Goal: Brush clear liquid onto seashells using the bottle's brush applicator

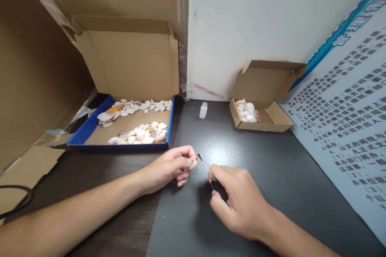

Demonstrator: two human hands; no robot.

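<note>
My left hand pinches a small seashell, pale with brown markings, between thumb and fingers above the dark table. My right hand is closed around the black handle of a small applicator brush. The dark brush tip points toward the shell and lies close to its edge; whether they touch I cannot tell. Beyond both hands stands a small glass bottle with whitish contents and no cap on it.
At the left, an open blue-sided cardboard box holds many seashells. A smaller open cardboard box with white shells stands at the back right. A white panel and a printed board border the dark mat.
</note>
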